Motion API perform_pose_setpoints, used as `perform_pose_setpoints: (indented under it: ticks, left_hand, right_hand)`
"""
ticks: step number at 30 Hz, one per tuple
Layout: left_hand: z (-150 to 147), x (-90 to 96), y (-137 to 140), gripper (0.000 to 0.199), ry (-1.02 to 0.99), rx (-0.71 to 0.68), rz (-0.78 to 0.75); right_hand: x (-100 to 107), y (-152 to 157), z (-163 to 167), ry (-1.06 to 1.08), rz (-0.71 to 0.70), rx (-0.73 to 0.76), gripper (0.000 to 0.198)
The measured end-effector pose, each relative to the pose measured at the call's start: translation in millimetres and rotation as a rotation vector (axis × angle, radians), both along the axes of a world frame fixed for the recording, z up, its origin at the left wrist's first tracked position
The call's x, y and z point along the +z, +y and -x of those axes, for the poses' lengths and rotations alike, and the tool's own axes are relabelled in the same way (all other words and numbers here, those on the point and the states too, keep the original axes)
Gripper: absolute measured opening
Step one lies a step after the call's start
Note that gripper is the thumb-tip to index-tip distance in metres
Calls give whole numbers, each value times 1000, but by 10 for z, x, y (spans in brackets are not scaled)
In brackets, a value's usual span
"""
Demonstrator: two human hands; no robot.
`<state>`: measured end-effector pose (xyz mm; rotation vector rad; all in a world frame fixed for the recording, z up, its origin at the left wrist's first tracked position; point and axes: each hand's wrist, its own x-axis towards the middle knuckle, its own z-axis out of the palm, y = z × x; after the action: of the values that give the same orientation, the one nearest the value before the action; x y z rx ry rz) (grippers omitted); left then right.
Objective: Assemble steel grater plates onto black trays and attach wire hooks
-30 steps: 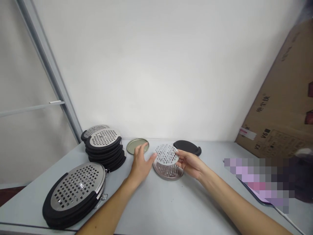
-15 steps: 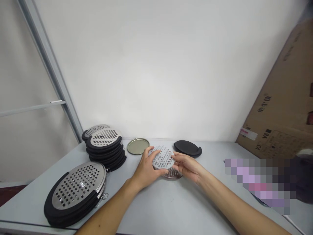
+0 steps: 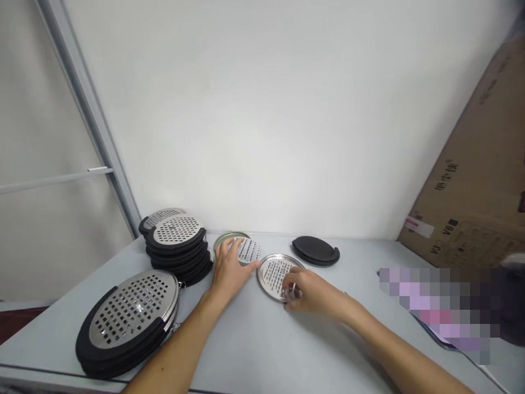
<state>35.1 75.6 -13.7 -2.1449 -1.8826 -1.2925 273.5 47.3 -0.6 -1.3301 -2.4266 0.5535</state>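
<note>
My left hand (image 3: pixel 230 266) grips a loose round metal disc with rows of holes (image 3: pixel 250 250), thumb on the near edge and fingers over its left side. The disc partly covers a greenish round lid (image 3: pixel 222 237) behind it. To the right, a rimmed round metal grater plate (image 3: pixel 270 273) lies on the table. My right hand (image 3: pixel 314 293) has curled fingers at the plate's right edge, by a shiny ring-like part (image 3: pixel 292 291); the fingertips are partly hidden. Near the wall sits a black round holder (image 3: pixel 315 249) with a raised rim.
At the left stand a stack of round graters in black holders (image 3: pixel 179 254) and a nearer grater stack (image 3: pixel 127 323). A large cardboard box (image 3: pixel 463 186) leans at the right, with a blurred purple thing (image 3: pixel 435 312) before it. The white wall (image 3: pixel 279 126) bounds the back.
My left hand has carried the perforated disc leftward, off the grater plate and toward the greenish lid. My right hand has left the disc and come down to the plate's right edge.
</note>
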Motion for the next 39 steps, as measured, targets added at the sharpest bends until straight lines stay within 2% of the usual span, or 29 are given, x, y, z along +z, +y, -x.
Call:
perform_pose_setpoints:
  ticks: [4, 8, 11, 16, 25, 31, 36, 39]
  left_hand:
    - [24, -4, 24, 61, 10, 39, 4]
    - [-1, -7, 16, 60, 0, 47, 23]
    - [-60, -36, -16, 55, -13, -5, 60]
    - [-186, -87, -142, 41, -18, -191, 169]
    - [-180, -34, -303, 45, 52, -567, 391]
    - [-113, -27, -293, 43, 75, -572, 488]
    - [-59, -12, -254, 39, 56, -591, 472]
    - [-45, -15, -234, 35, 58, -588, 466]
  right_hand:
    - [-68, 41, 136, -60, -162, 5, 17]
    - [-79, 201, 189, -171, -273, -77, 18]
    - [-120, 339, 139, -194, -274, -163, 20]
    - [-207, 507, -2, -186, -272, -283, 18]
    - [-276, 658, 5, -94, -288, -280, 20]
    - [-210, 592, 3, -67, -325, -334, 23]
    - [-64, 595, -316, -60, -348, -472, 30]
    - [-30, 579, -425, -64, -340, -469, 29]
